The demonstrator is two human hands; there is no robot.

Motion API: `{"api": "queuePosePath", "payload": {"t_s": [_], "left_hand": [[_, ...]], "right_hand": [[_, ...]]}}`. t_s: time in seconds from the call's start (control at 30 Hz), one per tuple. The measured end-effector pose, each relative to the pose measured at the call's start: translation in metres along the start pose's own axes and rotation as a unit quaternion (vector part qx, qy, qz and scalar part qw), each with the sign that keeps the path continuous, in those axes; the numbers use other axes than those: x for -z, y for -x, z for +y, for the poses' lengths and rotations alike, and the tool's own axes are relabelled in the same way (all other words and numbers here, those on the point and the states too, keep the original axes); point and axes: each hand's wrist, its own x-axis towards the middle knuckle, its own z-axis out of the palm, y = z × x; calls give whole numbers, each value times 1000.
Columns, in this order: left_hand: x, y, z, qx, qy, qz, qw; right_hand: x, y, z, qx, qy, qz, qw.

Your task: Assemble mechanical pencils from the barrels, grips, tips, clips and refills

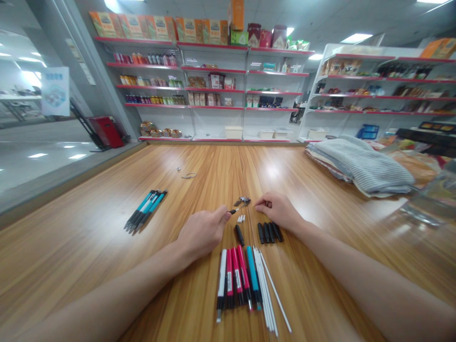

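Note:
My left hand [204, 232] is closed around a small black pen part [233, 211] with a thin tip pointing right. Beyond that tip lies a pile of small metal pieces [243, 202], too small to tell apart. My right hand [280, 209] rests beside the pile, fingers curled with thumb and forefinger together; anything between them is hidden. Below it stand several black pen grips [270, 232] in a row. One more black grip [239, 235] and some tiny white pieces [241, 219] lie between the hands. Nearest me are pink pen barrels [236, 270], a white barrel [222, 275], a teal barrel [252, 270] and several white refills [269, 289].
Several teal-and-black pens [146, 209], one whitish, lie together at left. A small metal ring [188, 175] sits farther back on the wooden table [206, 164]. At right are folded striped cloths [363, 161] and a clear container [432, 194]. Stocked shelves [213, 90] stand behind.

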Motion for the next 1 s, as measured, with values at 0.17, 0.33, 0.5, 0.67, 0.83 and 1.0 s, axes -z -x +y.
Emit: {"api": "queuePosePath", "payload": {"t_s": [0.17, 0.33, 0.5, 0.67, 0.83, 1.0], "left_hand": [[2, 1, 2, -18, 35, 19, 999], [0, 0, 1, -20, 186, 61, 980], [-6, -6, -4, 25, 527, 200, 826], [-14, -12, -12, 21, 611, 199, 766], [-15, -12, -12, 18, 610, 155, 777], [-10, -9, -6, 16, 565, 174, 807]], "right_hand": [[2, 0, -2, 10, 20, 30, 999], [3, 2, -16, 81, 27, 66, 994], [1, 5, -23, 111, 46, 58, 991], [1, 5, -17, 88, 45, 49, 994], [4, 6, -16, 40, 6, 45, 998], [9, 6, -15, -11, -42, -41, 998]]}}
